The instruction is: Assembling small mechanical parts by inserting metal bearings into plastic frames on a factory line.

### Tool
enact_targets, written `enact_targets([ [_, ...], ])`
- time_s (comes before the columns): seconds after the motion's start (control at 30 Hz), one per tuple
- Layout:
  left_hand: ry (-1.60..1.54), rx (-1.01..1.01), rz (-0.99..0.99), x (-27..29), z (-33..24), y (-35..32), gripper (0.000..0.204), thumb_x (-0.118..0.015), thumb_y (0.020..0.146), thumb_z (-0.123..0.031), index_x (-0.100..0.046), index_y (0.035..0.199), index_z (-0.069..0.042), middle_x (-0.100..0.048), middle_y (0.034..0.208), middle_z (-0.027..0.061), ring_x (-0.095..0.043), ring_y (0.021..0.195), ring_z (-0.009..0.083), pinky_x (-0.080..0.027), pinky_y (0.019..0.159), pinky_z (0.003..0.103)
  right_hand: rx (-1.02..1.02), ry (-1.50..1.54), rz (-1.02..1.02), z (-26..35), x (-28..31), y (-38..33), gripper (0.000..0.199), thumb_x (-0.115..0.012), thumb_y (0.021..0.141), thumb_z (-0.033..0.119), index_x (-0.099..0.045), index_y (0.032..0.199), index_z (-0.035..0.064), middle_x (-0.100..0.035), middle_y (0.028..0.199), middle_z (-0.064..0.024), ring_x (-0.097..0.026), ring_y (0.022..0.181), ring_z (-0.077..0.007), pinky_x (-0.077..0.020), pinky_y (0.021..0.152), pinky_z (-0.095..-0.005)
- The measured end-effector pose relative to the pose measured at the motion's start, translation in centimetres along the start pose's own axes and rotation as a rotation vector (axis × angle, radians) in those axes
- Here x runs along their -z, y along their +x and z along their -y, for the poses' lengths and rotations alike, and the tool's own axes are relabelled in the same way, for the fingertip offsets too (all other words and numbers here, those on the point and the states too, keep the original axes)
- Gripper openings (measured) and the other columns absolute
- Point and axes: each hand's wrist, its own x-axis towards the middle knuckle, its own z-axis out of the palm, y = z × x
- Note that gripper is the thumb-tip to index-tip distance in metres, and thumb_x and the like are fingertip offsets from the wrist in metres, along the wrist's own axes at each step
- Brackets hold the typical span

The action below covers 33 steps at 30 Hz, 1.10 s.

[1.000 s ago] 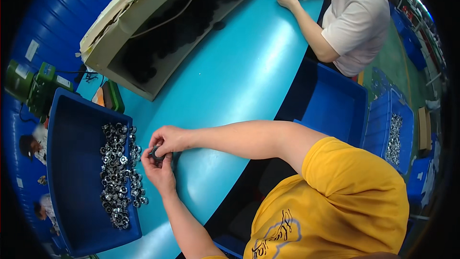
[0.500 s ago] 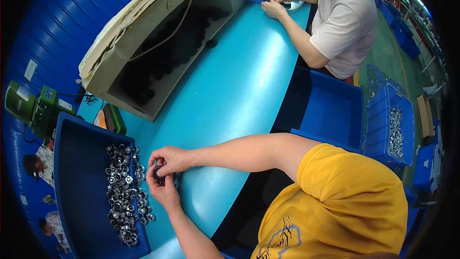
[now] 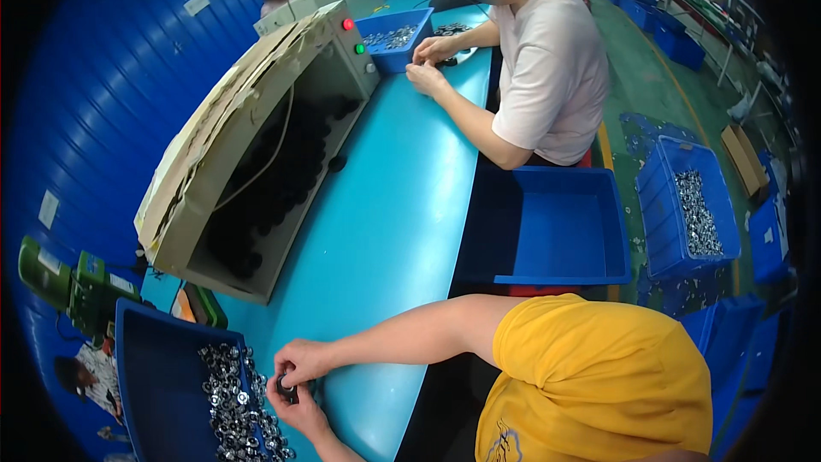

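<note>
Between my two hands sits a small dark part [image 3: 287,389], mostly covered by my fingers, so I cannot tell its shape; it is at the table edge just beside the blue bin [image 3: 154,376] of silvery ring-shaped pieces [image 3: 235,402]. My right hand [image 3: 301,361] curls over it from above, fingertips pinched on it, and my left hand [image 3: 295,411] pinches it from below, its forearm cut off by the lower edge. The bin's near end runs out of the picture too. Against half a second ago, my hands keep the same grip at the bin, but the view has swung: the co-worker [image 3: 547,68] in the pale shirt now shows far larger, with a second blue tray [image 3: 398,34] of parts by their hands. The grey box machine [image 3: 256,162], topped with flattened cardboard, carries a red and a green button at its far corner. White rectangular labels [image 3: 47,210] dot the blue wall.
</note>
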Motion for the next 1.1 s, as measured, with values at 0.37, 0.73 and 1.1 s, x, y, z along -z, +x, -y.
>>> enact_targets([
  [0.37, -0.057, 0.074, -0.011, -0.1, 0.5, 0.0, 0.045, -0.070, 0.090, 0.004, -0.049, 0.130, 0.001, -0.062, 0.115, 0.0102, -0.061, 0.102, 0.0172, -0.053, 0.086, 0.029, -0.069, 0.094, 0.066, -0.8, -0.1, 0.3, 0.044, -0.074, 0.072, 0.025, -0.067, 0.111, 0.0053, -0.064, 0.081, -0.0067, -0.063, 0.076, -0.0201, -0.0517, 0.067, -0.0345],
  [0.73, -0.026, 0.040, -0.008, 0.1, 0.9, 0.0, 0.044, -0.069, 0.091, 0.004, -0.049, 0.130, 0.001, -0.062, 0.121, 0.0136, -0.062, 0.107, 0.0198, -0.053, 0.091, 0.030, -0.051, 0.165, 0.044, -1.6, -0.7, 0.6, 0.049, -0.077, 0.068, 0.023, -0.067, 0.112, 0.0031, -0.066, 0.084, -0.0059, -0.064, 0.077, -0.0176, -0.0530, 0.066, -0.0332],
  [1.1, -0.094, 0.046, 0.004, -0.1, 1.0, 0.1, 0.047, -0.069, 0.090, 0.006, -0.049, 0.131, 0.003, -0.062, 0.123, 0.0149, -0.063, 0.108, 0.0206, -0.055, 0.090, 0.030, -0.035, 0.182, 0.081, -1.8, -0.7, 0.8, 0.051, -0.076, 0.069, 0.025, -0.068, 0.115, 0.0028, -0.068, 0.090, -0.0076, -0.065, 0.082, -0.0184, -0.0535, 0.070, -0.0334],
])
